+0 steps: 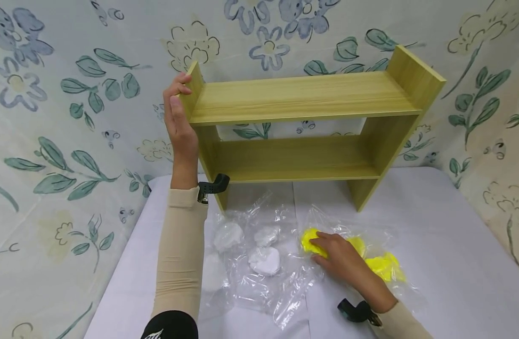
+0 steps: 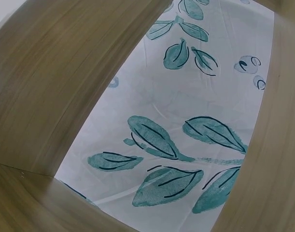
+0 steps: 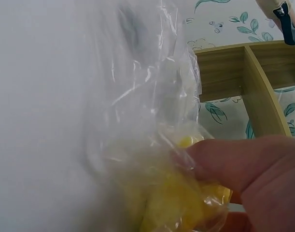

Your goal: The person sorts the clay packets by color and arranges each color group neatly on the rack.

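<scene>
A wall covering [image 1: 35,226] with blue-green leaves and outlined flowers filled the left of the room and ran on behind everything. In front of it rose the person's left arm in a beige sleeve [image 1: 181,263], a black wrist device [image 1: 219,183] strapped below the hand. The left hand [image 1: 181,122] was curled over the upper edge of the left side panel [image 1: 194,89], gripping it. That panel belonged to a two-tier wooden shelf [image 1: 302,96], standing upright at the far side of the white table [image 1: 446,235]. Nearer the person, below the shelf, I saw clear plastic bags [image 1: 251,289], crinkled and flat, holding three white lumps [image 1: 264,260]. Just to their right, the right hand [image 1: 342,256] reached down with thumb and fingers closed about a yellow lump [image 1: 310,241], gripping it through its clear bag. More yellow lumps [image 1: 386,266] lay in plastic beyond that hand and to its right. A second black device [image 1: 353,310] sat at the right wrist.
</scene>
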Motion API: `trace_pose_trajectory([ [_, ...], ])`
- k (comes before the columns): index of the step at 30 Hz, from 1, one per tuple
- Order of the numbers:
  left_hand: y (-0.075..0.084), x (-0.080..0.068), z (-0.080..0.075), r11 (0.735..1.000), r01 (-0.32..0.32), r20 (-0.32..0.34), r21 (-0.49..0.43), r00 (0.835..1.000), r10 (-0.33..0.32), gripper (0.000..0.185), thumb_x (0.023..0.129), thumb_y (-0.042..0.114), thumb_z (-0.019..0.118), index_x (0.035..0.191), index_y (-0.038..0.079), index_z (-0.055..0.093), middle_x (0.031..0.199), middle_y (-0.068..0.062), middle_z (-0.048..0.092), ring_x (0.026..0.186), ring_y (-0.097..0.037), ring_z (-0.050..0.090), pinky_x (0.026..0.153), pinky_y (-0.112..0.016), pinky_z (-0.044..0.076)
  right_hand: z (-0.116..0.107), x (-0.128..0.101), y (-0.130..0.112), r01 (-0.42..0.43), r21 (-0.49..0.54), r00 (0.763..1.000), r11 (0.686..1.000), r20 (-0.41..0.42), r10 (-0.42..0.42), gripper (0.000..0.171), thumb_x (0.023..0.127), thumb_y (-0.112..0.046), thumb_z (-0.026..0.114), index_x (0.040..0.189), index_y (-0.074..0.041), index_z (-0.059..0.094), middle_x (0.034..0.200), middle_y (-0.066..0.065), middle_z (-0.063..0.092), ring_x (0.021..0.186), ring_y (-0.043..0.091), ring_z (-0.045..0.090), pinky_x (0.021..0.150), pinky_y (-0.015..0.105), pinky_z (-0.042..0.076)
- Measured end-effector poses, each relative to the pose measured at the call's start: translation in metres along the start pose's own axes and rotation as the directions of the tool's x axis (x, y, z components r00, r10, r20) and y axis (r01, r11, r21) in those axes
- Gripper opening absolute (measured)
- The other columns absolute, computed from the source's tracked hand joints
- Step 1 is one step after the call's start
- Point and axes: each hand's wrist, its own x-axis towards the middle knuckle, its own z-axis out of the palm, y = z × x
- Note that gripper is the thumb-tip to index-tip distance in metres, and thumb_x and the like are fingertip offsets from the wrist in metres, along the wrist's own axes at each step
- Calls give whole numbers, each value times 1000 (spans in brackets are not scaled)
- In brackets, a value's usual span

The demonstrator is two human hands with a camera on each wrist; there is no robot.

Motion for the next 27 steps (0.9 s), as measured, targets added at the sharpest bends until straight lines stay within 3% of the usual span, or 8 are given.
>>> trace_pose_trajectory([
  [12,-1,2,0,999,-37,10,-38,999,37,25,95,5,25,98,8,50,126,-34,48,132,-18,42,115,-37,25,-1,2,5,-38,51,999,998,3,38,27,82,-11,71,109,-5,71,114,17,68,105,37,63,91,53,49],
  [27,-2,1,-1,998,-53,14,-28,998,53,24,95,7,26,98,6,50,126,-35,48,133,-19,42,115,-37,25,-5,-8,4,-10,177,996,984,-83,25,30,84,-10,71,114,-10,71,121,12,66,110,33,62,93,52,49],
])
